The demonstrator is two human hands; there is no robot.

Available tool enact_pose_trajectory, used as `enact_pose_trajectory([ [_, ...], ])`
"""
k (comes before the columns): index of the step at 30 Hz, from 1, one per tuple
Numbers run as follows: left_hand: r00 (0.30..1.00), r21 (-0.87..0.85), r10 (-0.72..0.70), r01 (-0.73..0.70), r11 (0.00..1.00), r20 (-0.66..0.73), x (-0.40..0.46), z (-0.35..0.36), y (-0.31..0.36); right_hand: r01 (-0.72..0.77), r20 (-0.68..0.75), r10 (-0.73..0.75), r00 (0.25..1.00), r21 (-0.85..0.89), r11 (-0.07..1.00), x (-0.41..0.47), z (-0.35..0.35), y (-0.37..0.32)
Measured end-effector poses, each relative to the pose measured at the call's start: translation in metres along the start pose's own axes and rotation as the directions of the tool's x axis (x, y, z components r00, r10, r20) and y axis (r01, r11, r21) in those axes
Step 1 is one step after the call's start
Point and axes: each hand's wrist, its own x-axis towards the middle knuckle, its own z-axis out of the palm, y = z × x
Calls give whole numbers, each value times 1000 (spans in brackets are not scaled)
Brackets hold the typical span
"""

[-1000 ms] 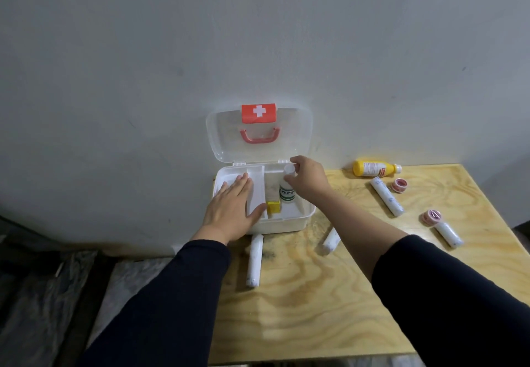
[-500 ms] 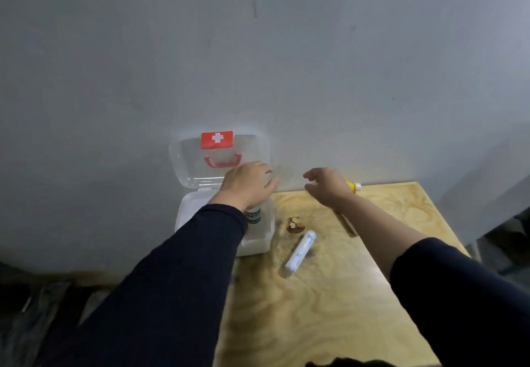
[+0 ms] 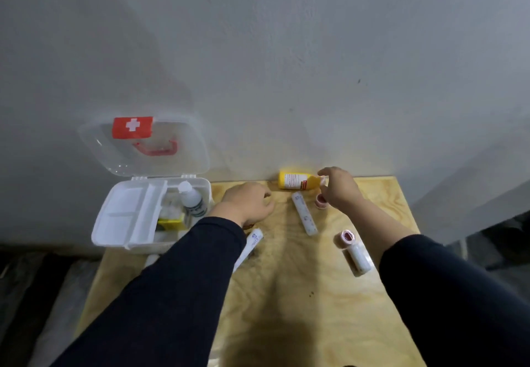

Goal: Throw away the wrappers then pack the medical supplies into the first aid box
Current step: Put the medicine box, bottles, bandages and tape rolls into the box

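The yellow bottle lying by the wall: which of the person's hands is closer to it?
The right hand. Its fingers are at the cap end of the yellow bottle, seemingly touching it. The left hand is lower down on the table, apart from the bottle's other end.

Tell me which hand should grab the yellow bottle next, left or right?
Right. The right hand is already at the cap end of the yellow bottle lying by the wall. The left hand rests on the table nearer the first aid box.

Both hands (image 3: 249, 202) (image 3: 339, 188) outstretched, loosely curled
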Motion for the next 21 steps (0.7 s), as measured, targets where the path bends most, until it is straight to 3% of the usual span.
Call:
enact_pose_trajectory([
  [6,998,-37,-48,49,998,28,8,18,1,31,84,-25,996,-76,997,22,14,11],
  [11,997,-46,-69,71,996,40,6,18,-1,82,54,-77,996,-101,992,18,10,10],
  [15,996,-52,-87,88,995,22,1,7,0,132,1,-132,991,54,990,9,-4,-1],
  [18,998,-44,-55,55,998,-8,-4,-1,2,103,-48,-95,994,239,965,1,-11,-22],
  [21,999,-46,-19,18,999,-32,-15,-8,1,113,-99,-86,991,315,942,-14,-9,-41],
])
